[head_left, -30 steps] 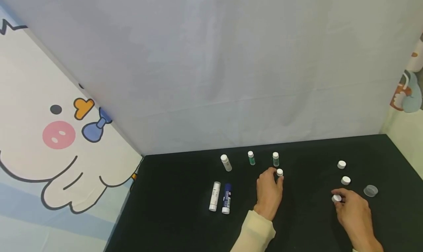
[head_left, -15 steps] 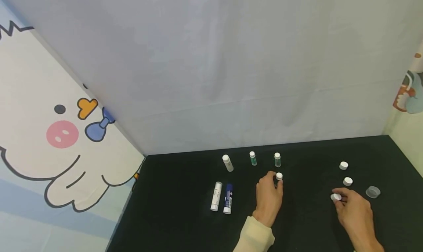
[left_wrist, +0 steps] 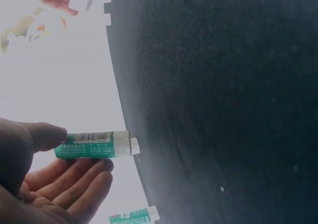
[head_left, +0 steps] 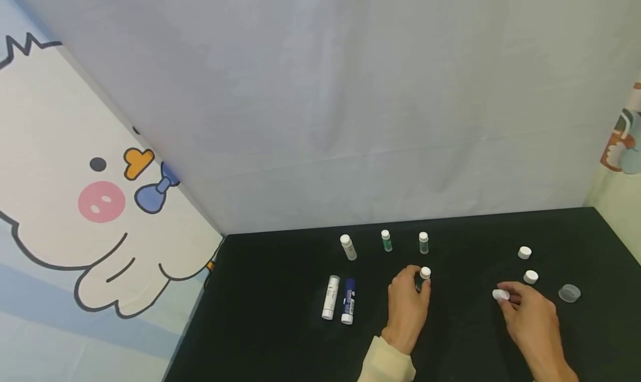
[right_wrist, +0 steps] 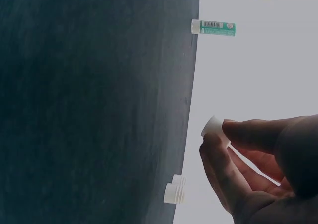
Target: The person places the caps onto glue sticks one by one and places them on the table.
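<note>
My left hand [head_left: 408,304] holds a small glue stick [left_wrist: 92,144] between thumb and fingers. It has a green label with a barcode; in the head view its white top [head_left: 425,273] shows. Farther right, my right hand [head_left: 533,321] pinches a small white cap [head_left: 501,294] between thumb and fingertips, tilted in the right wrist view. The two hands are apart. Behind the left hand stand two similar green glue sticks [head_left: 423,243]. Near the right hand lie two white caps [head_left: 531,277] and a clear, shallow round cup [head_left: 569,293].
Left of my left hand, a white glue stick [head_left: 330,297] and a blue one [head_left: 348,301] lie side by side. Another white stick [head_left: 348,247] stands behind them. The black tabletop [head_left: 280,337] ends at a grey cloth wall [head_left: 400,120].
The left hand has drawn the glue stick slightly towards me. The right hand has moved the white cap a little left and tilted it. The whole head view has shifted slightly.
</note>
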### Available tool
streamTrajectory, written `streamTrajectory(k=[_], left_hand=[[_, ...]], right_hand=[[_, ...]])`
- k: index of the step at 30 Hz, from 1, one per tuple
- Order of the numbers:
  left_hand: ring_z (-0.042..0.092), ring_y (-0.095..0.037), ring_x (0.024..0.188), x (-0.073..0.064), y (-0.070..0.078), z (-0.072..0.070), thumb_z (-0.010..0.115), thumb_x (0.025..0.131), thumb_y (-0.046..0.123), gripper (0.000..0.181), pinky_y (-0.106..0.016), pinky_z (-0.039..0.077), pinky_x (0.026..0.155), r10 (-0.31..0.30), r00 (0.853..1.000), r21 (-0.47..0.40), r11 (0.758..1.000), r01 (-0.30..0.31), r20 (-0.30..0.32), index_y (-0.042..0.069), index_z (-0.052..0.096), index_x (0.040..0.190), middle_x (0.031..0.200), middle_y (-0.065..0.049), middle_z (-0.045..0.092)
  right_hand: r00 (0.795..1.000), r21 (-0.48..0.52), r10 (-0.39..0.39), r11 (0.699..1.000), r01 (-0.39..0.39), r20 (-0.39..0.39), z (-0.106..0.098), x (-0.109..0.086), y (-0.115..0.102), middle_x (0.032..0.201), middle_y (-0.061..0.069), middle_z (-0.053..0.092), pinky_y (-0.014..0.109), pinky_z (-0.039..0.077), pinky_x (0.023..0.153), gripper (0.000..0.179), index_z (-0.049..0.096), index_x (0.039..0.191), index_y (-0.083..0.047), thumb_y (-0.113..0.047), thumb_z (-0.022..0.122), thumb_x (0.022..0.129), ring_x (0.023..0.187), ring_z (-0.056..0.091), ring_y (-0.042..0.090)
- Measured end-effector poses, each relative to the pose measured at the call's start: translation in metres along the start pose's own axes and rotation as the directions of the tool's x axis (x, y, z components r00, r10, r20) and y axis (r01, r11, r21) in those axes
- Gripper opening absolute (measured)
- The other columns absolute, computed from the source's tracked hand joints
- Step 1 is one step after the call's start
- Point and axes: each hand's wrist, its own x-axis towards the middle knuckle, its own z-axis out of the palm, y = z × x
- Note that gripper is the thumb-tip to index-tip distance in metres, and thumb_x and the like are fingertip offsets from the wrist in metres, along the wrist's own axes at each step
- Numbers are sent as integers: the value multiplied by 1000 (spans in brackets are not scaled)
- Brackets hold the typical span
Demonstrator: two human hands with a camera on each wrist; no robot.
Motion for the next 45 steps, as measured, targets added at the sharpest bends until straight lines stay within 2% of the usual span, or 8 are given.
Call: streamTrajectory(k=[7, 13, 20, 24, 31, 34, 40, 45], left_hand=[[76, -18, 91, -5, -1, -5, 84, 88, 5, 20, -29, 60, 78, 14, 1000, -22, 1000, -14, -6, 5, 76, 106, 103, -8, 78], [75, -18, 89, -10, -5, -9, 84, 87, 2, 20, -30, 60, 77, 28, 999, -29, 999, -28, -21, 4, 76, 105, 100, -6, 77], [73, -17, 83, -16, -8, -12, 84, 85, 1, 19, -29, 58, 72, 60, 996, -14, 998, -61, -59, 5, 75, 101, 94, -4, 75], [73, -17, 81, -19, -9, -14, 84, 84, 1, 19, -29, 58, 70, 60, 996, -15, 998, -61, -64, 6, 75, 100, 92, -4, 74], [72, -16, 79, -23, -9, -17, 84, 83, -1, 20, -29, 57, 67, 55, 996, -12, 998, -56, -71, 7, 75, 99, 89, -2, 72], [72, -15, 79, -24, -10, -19, 84, 83, 0, 21, -29, 57, 68, 50, 996, -6, 999, -50, -72, 7, 75, 99, 89, -1, 71], [72, -15, 79, -25, -12, -21, 85, 82, 0, 21, -28, 57, 68, 43, 996, -10, 999, -44, -74, 7, 75, 99, 89, 0, 71], [71, -14, 77, -27, -14, -23, 85, 81, 0, 21, -27, 57, 67, 52, 995, -8, 999, -52, -83, 7, 75, 98, 87, 0, 70]], right_hand=[[999, 9, -44, 999, 44, 11, 6, -2, -8, 100, 27, 76, 56, 51, 72, 16, 74, 108, 5, -1, 75, 93, 94, 74, 45], [996, 25, -88, 996, 88, 5, 9, -5, -15, 98, 26, 76, 44, 51, 65, 16, 74, 107, 4, 1, 76, 91, 88, 75, 41], [986, 51, -162, 985, 164, -36, 15, -9, -21, 96, 22, 77, 28, 51, 61, 15, 76, 102, 1, 2, 79, 88, 80, 75, 30], [985, 74, -171, 982, 173, -34, 18, -10, -26, 99, 23, 77, 20, 50, 60, 14, 77, 103, 1, 1, 79, 89, 80, 77, 32], [984, 88, -174, 980, 176, -27, 21, -13, -35, 99, 20, 77, 14, 49, 61, 15, 77, 102, -1, 1, 80, 88, 79, 73, 17], [984, 96, -179, 979, 180, -22, 23, -14, -39, 100, 19, 77, 12, 49, 62, 15, 77, 102, 0, 2, 81, 88, 81, 73, 18], [979, 126, -202, 971, 203, -22, 27, -14, -45, 100, 22, 76, 11, 50, 64, 15, 77, 101, 1, 3, 81, 87, 84, 75, 30], [976, 142, -218, 966, 217, -8, 30, -14, -50, 101, 23, 76, 15, 53, 64, 15, 77, 101, 1, 4, 82, 87, 86, 76, 34]])
